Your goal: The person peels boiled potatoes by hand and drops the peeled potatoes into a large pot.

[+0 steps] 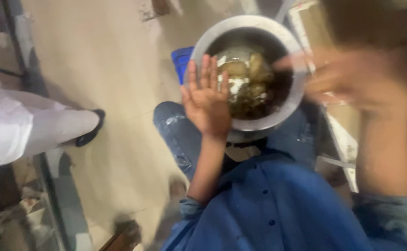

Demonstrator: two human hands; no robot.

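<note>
my left hand (206, 100) lies flat and open against the metal bowl (290, 100) rim, steadying it mid-frame; right hand (352, 81), upper right, blurs — grip unclear.

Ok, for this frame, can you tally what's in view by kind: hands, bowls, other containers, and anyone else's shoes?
Hands of the person: 2, the left hand open against the bowl's rim, the right hand blurred beside it
Metal bowl: 1, holding dark liquid and lumps
Blue container: 1, partly hidden behind the bowl
Black shoe of another person: 1
Total: 5
</note>
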